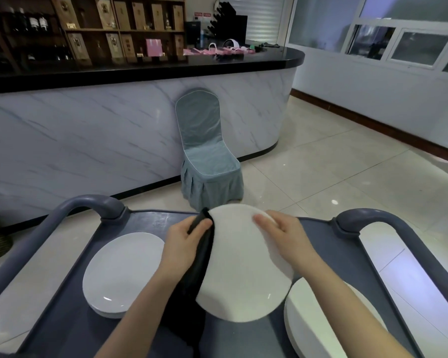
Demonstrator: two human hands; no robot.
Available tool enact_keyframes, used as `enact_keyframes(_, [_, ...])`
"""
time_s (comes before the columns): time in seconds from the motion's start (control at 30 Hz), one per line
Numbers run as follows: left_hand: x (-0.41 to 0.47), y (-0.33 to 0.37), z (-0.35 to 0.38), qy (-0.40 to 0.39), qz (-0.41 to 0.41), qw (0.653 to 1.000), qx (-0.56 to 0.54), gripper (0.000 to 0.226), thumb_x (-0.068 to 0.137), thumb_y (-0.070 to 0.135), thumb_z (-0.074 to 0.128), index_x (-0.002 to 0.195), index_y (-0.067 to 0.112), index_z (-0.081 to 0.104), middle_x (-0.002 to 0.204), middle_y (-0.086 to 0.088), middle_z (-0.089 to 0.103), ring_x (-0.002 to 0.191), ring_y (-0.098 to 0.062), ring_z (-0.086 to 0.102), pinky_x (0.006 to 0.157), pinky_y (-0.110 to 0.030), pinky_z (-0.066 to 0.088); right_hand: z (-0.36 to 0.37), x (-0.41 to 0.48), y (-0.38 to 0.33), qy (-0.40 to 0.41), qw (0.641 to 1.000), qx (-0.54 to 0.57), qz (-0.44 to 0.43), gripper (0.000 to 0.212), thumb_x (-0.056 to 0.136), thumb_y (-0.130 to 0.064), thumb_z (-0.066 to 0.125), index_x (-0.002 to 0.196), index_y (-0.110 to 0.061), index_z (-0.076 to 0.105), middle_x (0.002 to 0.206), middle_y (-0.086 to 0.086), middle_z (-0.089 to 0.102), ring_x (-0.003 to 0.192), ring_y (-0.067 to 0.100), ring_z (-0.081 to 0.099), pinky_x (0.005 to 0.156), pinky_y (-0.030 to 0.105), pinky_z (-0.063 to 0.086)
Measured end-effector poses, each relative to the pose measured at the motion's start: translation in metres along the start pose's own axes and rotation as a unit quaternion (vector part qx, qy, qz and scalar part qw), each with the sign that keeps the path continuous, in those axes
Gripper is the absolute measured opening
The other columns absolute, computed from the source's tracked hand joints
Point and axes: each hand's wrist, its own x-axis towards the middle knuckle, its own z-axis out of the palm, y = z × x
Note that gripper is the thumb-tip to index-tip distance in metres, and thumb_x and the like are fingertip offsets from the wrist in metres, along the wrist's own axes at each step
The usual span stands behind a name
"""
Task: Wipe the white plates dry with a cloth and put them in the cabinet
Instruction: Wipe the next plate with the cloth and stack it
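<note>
A large white plate point(239, 270) is held tilted above the grey cart top point(150, 220). My left hand point(184, 241) grips a black cloth point(201, 264) against the plate's left rim. My right hand point(282, 233) holds the plate's upper right edge, fingers over the rim. A stack of white plates point(119, 272) lies on the cart to the left. Another stack of white plates point(318, 324) sits at the lower right, partly under my right forearm.
The cart has curved grey handles at the left point(88, 202) and right point(378, 218). A chair in a blue-grey cover point(207, 156) stands just beyond the cart, against a marble-fronted bar counter point(88, 130). Tiled floor point(334, 177) stretches to the right.
</note>
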Motion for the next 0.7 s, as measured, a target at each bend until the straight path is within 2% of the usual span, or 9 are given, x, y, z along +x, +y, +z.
enact_keyframes(0.07, [-0.011,-0.01,0.009,0.11,-0.104,0.986,-0.073,0.024,0.096,0.031,0.057,0.073,0.026,0.064,0.074,0.011,0.069,0.073,-0.006,0.059,0.071,-0.02,0.049,0.012,-0.007,0.001,0.12,0.982,0.118,0.084,0.038,0.096,-0.031,0.06,0.064,-0.011,0.055,0.061,-0.012,0.047,0.058,0.005,0.04,0.055,0.018,0.034])
enact_keyframes(0.17, [-0.033,-0.019,0.042,0.238,-0.247,0.918,-0.199,0.022,0.096,0.033,0.057,0.076,0.025,0.061,0.084,0.004,0.066,0.082,-0.017,0.06,0.081,-0.035,0.048,0.056,-0.023,0.0,0.28,0.889,0.296,0.208,0.037,0.097,-0.031,0.056,0.073,-0.003,0.057,0.066,-0.007,0.057,0.061,0.01,0.051,0.055,0.019,0.043])
enact_keyframes(0.23, [-0.046,-0.021,0.056,0.263,-0.277,0.892,-0.24,0.02,0.096,0.03,0.059,0.076,0.026,0.059,0.085,0.008,0.064,0.081,-0.011,0.059,0.082,-0.033,0.045,0.078,-0.034,0.003,0.316,0.853,0.328,0.255,0.029,0.099,-0.035,0.05,0.083,-0.016,0.065,0.078,-0.009,0.069,0.071,0.011,0.063,0.06,0.023,0.047])
enact_keyframes(0.3, [-0.047,-0.025,0.053,0.244,-0.284,0.89,-0.261,0.019,0.096,0.026,0.059,0.077,0.022,0.06,0.085,0.004,0.065,0.082,-0.016,0.06,0.079,-0.032,0.047,0.081,-0.041,0.009,0.277,0.868,0.329,0.251,0.021,0.101,-0.036,0.046,0.098,-0.024,0.064,0.095,-0.005,0.07,0.087,0.013,0.066,0.068,0.028,0.049])
enact_keyframes(0.37, [-0.04,-0.028,0.039,0.223,-0.281,0.895,-0.266,0.019,0.096,0.023,0.06,0.079,0.016,0.063,0.084,0.0,0.067,0.081,-0.019,0.061,0.072,-0.029,0.048,0.069,-0.048,0.016,0.2,0.922,0.258,0.21,0.012,0.101,-0.032,0.05,0.108,-0.033,0.059,0.105,-0.011,0.068,0.099,0.011,0.065,0.078,0.027,0.05])
enact_keyframes(0.43, [-0.028,-0.026,0.023,0.206,-0.269,0.907,-0.251,0.02,0.096,0.024,0.06,0.081,0.012,0.065,0.084,-0.002,0.068,0.077,-0.016,0.062,0.064,-0.027,0.048,0.053,-0.058,0.022,0.144,0.967,0.165,0.13,0.032,0.096,-0.029,0.059,0.124,-0.044,0.05,0.116,-0.022,0.064,0.107,0.001,0.063,0.083,0.015,0.048])
enact_keyframes(0.53, [-0.013,-0.02,0.004,0.177,-0.249,0.931,-0.199,0.026,0.096,0.029,0.06,0.083,0.008,0.066,0.084,-0.005,0.07,0.075,-0.018,0.064,0.061,-0.029,0.049,0.024,-0.069,0.019,0.1,0.994,0.012,-0.029,0.058,0.092,-0.042,0.064,0.144,-0.042,0.038,0.142,-0.029,0.046,0.128,-0.01,0.045,0.101,0.007,0.036])
enact_keyframes(0.6, [-0.003,-0.017,-0.003,0.145,-0.243,0.942,-0.182,0.028,0.096,0.031,0.06,0.087,0.006,0.067,0.087,-0.009,0.072,0.08,-0.023,0.067,0.067,-0.034,0.054,0.01,-0.071,0.017,0.013,0.964,-0.18,-0.194,0.059,0.091,-0.053,0.061,0.144,-0.036,0.044,0.152,-0.019,0.04,0.141,-0.001,0.035,0.113,0.016,0.028])
enact_keyframes(0.7, [0.007,-0.01,-0.009,0.075,-0.231,0.953,-0.181,0.024,0.096,0.029,0.059,0.091,0.008,0.069,0.086,-0.007,0.076,0.078,-0.02,0.071,0.065,-0.031,0.056,0.008,-0.065,0.017,-0.097,0.849,-0.399,-0.332,0.062,0.083,-0.048,0.072,0.138,-0.026,0.056,0.151,-0.002,0.046,0.14,0.019,0.042,0.112,0.04,0.039])
